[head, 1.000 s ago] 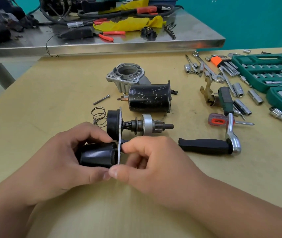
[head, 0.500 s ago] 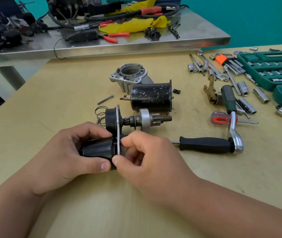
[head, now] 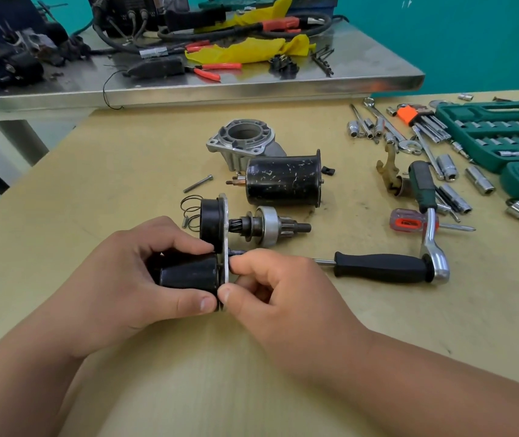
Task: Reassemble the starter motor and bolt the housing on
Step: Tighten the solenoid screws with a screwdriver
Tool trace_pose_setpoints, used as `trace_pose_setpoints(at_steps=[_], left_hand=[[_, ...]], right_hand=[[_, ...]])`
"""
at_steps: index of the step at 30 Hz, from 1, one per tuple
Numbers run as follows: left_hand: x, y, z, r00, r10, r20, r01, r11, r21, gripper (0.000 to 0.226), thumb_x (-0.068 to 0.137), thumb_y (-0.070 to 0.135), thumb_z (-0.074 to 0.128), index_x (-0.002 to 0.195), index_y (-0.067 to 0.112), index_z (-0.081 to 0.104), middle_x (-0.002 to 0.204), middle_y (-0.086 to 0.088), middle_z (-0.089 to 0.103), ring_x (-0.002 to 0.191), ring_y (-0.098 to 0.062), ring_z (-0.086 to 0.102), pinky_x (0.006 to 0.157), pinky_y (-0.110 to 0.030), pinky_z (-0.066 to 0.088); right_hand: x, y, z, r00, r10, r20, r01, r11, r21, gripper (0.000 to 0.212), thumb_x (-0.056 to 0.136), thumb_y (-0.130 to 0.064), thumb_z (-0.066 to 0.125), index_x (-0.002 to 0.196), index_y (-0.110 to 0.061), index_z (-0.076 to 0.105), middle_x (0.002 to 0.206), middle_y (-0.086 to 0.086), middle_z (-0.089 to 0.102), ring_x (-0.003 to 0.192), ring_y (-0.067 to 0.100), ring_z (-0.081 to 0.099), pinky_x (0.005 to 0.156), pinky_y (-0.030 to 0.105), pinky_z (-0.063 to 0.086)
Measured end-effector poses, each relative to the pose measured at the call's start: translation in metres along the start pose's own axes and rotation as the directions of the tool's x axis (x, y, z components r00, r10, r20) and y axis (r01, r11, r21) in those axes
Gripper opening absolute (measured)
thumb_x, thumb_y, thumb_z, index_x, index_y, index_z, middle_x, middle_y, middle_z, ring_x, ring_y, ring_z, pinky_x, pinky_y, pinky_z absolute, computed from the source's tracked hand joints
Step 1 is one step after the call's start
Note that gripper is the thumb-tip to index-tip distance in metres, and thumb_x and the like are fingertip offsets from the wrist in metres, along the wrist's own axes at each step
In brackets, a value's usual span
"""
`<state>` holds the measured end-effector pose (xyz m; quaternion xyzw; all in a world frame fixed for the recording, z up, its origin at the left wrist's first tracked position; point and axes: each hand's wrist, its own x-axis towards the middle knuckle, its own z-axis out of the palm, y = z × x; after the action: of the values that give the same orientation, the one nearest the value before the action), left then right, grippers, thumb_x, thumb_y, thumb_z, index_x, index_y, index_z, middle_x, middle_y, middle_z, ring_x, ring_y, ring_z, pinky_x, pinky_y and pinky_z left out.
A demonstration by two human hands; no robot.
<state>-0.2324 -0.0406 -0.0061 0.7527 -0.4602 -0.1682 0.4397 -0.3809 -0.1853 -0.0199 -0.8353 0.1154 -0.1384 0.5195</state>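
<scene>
My left hand grips a black solenoid cylinder fixed to a thin metal plate. My right hand pinches the plate's lower edge and a small black part at its right face. Above, on the same plate, sit a black cap and the pinion drive shaft, pointing right. Behind lie the black motor body and the grey aluminium nose housing. A long bolt and a wire spring lie to the left.
A ratchet with black handle lies right of my hands. A red screwdriver, loose sockets, hex keys and green socket cases fill the right side. A steel bench with cables and pliers stands behind.
My hands have stayed on the solenoid and plate; my right thumb has shifted slightly along the plate's lower edge. The view has tilted a little.
</scene>
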Motion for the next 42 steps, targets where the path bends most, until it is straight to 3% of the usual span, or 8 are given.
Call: trace_pose_setpoints(at_steps=[7,17,25,32,36,40,42], left_hand=[[-0.001,0.001,-0.001,0.998,0.055,0.005,-0.055,0.994,0.092,0.057,0.045,0.075,0.077,0.093,0.045,0.071,0.089,0.01,0.062,0.075,-0.01,0.061,0.062,-0.018,0.046],[-0.002,0.0,-0.001,0.995,0.096,0.002,-0.095,0.985,0.143,0.054,0.048,0.074,0.076,0.094,0.047,0.069,0.09,0.012,0.062,0.075,-0.007,0.061,0.062,-0.011,0.044],[0.002,-0.016,-0.002,0.997,0.017,0.073,-0.006,0.989,-0.148,0.062,0.046,0.057,0.089,0.096,0.026,0.071,0.093,0.008,0.067,0.084,-0.01,0.065,0.072,-0.015,0.05],[0.001,-0.013,0.003,0.999,0.001,0.044,0.008,0.982,-0.189,0.061,0.045,0.055,0.09,0.095,0.025,0.071,0.097,0.005,0.065,0.088,-0.014,0.065,0.076,-0.018,0.051],[-0.001,-0.011,0.006,0.999,-0.023,0.024,0.027,0.979,-0.2,0.062,0.043,0.052,0.091,0.094,0.023,0.071,0.095,0.004,0.066,0.088,-0.016,0.065,0.076,-0.019,0.051],[0.0,-0.011,0.005,0.999,-0.026,0.02,0.029,0.975,-0.219,0.052,0.045,0.033,0.087,0.093,0.023,0.071,0.095,0.003,0.068,0.087,-0.015,0.066,0.076,-0.018,0.051],[0.0,-0.012,0.004,1.0,-0.01,0.025,0.015,0.977,-0.215,0.055,0.044,0.04,0.089,0.094,0.023,0.072,0.095,0.004,0.067,0.087,-0.014,0.066,0.076,-0.017,0.051]], right_hand=[[0.0,0.001,0.0,1.0,0.0,0.009,0.0,1.0,0.009,0.011,0.087,-0.028,0.062,0.086,-0.017,0.064,0.07,-0.002,0.061,0.061,0.016,0.053,0.055,0.03,0.043],[-0.001,-0.002,-0.001,1.0,0.009,0.022,-0.009,1.0,0.007,0.01,0.088,-0.028,0.062,0.084,-0.02,0.065,0.067,-0.006,0.06,0.058,0.012,0.051,0.051,0.021,0.038],[-0.001,-0.002,0.001,0.999,0.039,0.016,-0.039,0.999,-0.004,0.015,0.087,-0.034,0.064,0.098,-0.025,0.065,0.079,-0.017,0.064,0.064,0.005,0.056,0.058,0.021,0.045],[-0.002,0.0,0.001,0.998,0.055,-0.014,-0.054,0.998,0.009,0.016,0.088,-0.037,0.061,0.101,-0.029,0.064,0.066,-0.019,0.059,0.061,0.0,0.053,0.057,0.018,0.042],[-0.003,0.0,-0.001,0.999,0.053,-0.004,-0.053,0.998,0.028,0.014,0.088,-0.035,0.062,0.1,-0.028,0.064,0.077,-0.015,0.064,0.063,0.003,0.055,0.059,0.023,0.047],[-0.003,-0.001,-0.003,0.999,0.03,0.025,-0.031,0.999,0.043,0.013,0.088,-0.031,0.063,0.095,-0.02,0.065,0.08,-0.011,0.064,0.064,0.011,0.056,0.06,0.028,0.047],[-0.002,-0.001,-0.004,0.999,0.022,0.039,-0.024,0.998,0.051,0.013,0.088,-0.029,0.063,0.094,-0.018,0.066,0.079,-0.009,0.064,0.064,0.012,0.055,0.06,0.029,0.046]])
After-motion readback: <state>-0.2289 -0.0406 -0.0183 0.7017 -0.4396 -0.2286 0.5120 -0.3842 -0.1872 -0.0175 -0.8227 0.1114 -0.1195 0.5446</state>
